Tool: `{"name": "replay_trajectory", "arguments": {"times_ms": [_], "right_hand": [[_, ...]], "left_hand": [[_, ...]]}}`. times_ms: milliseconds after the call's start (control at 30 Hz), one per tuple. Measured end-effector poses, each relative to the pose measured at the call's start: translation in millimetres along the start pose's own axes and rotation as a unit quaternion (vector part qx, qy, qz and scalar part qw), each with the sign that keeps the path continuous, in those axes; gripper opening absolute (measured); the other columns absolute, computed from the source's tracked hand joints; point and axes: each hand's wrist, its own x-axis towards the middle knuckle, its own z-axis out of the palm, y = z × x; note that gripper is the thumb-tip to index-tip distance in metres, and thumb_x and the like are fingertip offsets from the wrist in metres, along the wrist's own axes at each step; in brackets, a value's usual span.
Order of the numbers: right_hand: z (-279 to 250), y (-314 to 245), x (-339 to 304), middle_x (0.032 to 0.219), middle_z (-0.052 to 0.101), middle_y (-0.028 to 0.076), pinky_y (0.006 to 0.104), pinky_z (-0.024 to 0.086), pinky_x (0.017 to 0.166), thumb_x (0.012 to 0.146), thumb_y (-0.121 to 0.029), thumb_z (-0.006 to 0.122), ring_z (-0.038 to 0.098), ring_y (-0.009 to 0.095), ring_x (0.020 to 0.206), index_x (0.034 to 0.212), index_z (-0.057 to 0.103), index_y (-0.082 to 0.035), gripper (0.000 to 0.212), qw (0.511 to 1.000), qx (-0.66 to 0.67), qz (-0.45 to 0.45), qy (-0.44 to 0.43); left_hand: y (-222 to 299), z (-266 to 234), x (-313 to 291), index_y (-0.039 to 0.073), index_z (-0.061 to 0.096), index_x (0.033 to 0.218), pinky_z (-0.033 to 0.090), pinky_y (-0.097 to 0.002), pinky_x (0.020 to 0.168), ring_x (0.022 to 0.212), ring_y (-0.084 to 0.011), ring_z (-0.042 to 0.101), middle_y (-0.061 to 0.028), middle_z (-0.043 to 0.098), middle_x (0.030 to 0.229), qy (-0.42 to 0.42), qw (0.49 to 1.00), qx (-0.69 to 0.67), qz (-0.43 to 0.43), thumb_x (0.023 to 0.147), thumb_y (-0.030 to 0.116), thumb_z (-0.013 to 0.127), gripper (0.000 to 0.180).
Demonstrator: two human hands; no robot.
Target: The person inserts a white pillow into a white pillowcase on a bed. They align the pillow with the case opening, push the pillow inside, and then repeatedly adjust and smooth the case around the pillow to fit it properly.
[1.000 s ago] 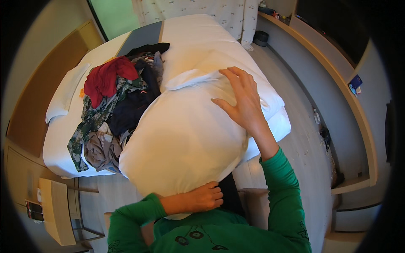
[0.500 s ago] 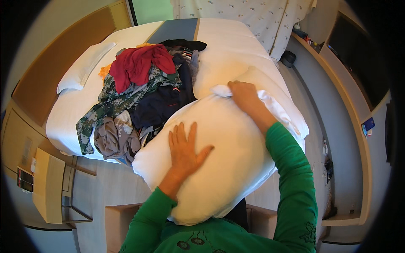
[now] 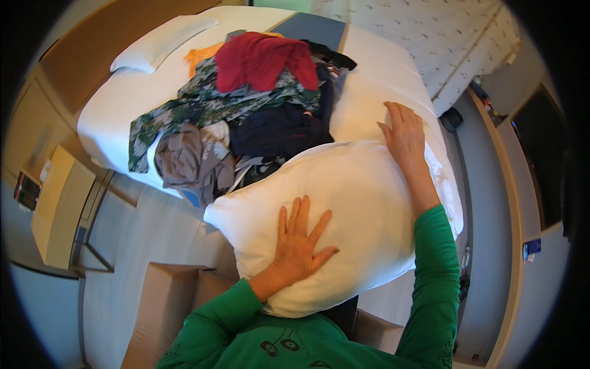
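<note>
A large, plump white pillow [image 3: 362,209] rests against my body and on the near edge of the bed. My left hand [image 3: 298,249] lies flat on its near part, fingers spread. Toward the pillow's far right edge, my right hand [image 3: 405,138] is held with its fingers stretched out and nothing gripped in them. Beyond the pillow lies a heap of clothes: a dark red garment [image 3: 264,64] on top, a camouflage garment [image 3: 166,117], a navy garment [image 3: 276,129] and a crumpled grey-brown shirt [image 3: 190,157].
The bed [image 3: 104,129] carries the clothes and another white pillow [image 3: 157,43] at the far left. A small desk [image 3: 58,206] stands at the left. Cardboard boxes [image 3: 166,301] sit on the floor near me. Along the right wall runs a shelf [image 3: 501,166] below a dark screen [image 3: 541,157].
My right hand has let go of the pillow's far corner and its fingers have straightened. My left hand stays flat on the pillow. The view has shifted, so the bed appears farther right.
</note>
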Motion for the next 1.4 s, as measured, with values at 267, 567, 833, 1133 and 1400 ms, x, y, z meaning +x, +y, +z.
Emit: {"name": "replay_trajectory", "arguments": {"times_ms": [267,567,833,1133,1400], "right_hand": [[31.8,-28.2,-5.2,0.113,0.073,0.019,0.0485,0.04,0.109,0.103,-0.061,0.038,0.064,0.035,0.118,0.111,0.076,-0.006,0.067,0.906,0.09,0.081,-0.405],[-0.5,-38.7,-20.6,0.091,0.074,0.02,0.0473,0.052,0.09,0.098,-0.059,0.053,0.069,0.037,0.094,0.089,0.075,-0.003,0.061,0.946,0.012,0.032,-0.323],[-105.0,-59.4,-29.8,0.075,0.07,0.018,0.0463,0.053,0.071,0.092,-0.052,0.068,0.067,0.036,0.075,0.075,0.068,-0.004,0.051,0.974,-0.011,0.082,-0.21],[-243.8,-30.4,-32.8,0.065,0.063,0.017,0.0468,0.048,0.058,0.1,-0.053,0.06,0.063,0.036,0.06,0.076,0.063,-0.006,0.052,0.98,-0.026,0.184,-0.074],[-291.8,-24.5,-62.6,0.071,0.069,0.005,0.0266,0.05,0.06,0.103,-0.059,0.057,0.064,0.011,0.065,0.093,0.075,-0.003,0.06,0.846,0.314,0.43,0.013]], "left_hand": [[3.4,-35.3,-113.0,0.009,0.049,0.152,0.013,-0.0665,0.121,0.15,-0.0508,0.025,-0.033,0.027,0.161,-0.089,0.994,-0.001,-0.064,0.072,0.065,0.083,0.103],[-34.8,-37.3,-162.8,0.001,0.043,0.147,0.045,-0.0466,0.108,0.13,-0.0378,0.055,-0.0218,0.056,0.141,-0.101,0.9,-0.275,-0.322,0.063,0.034,0.097,0.105],[-27.4,-22.8,-163.7,-0.001,0.06,0.127,0.05,-0.0385,0.102,0.121,-0.0239,0.062,-0.014,0.067,0.129,-0.005,0.818,-0.447,-0.363,0.079,0.006,0.085,0.055],[-83.4,-112.4,-68.6,0.0,0.066,0.123,0.053,-0.035,0.095,0.106,-0.0169,0.066,-0.0088,0.073,0.115,0.168,0.912,-0.342,-0.154,0.091,0.0,0.069,0.033],[-72.7,-262.2,203.5,0.002,0.063,0.13,0.054,-0.0322,0.092,0.103,-0.0192,0.068,-0.0114,0.072,0.114,0.334,0.927,-0.072,0.153,0.094,0.0,0.064,0.037]]}}
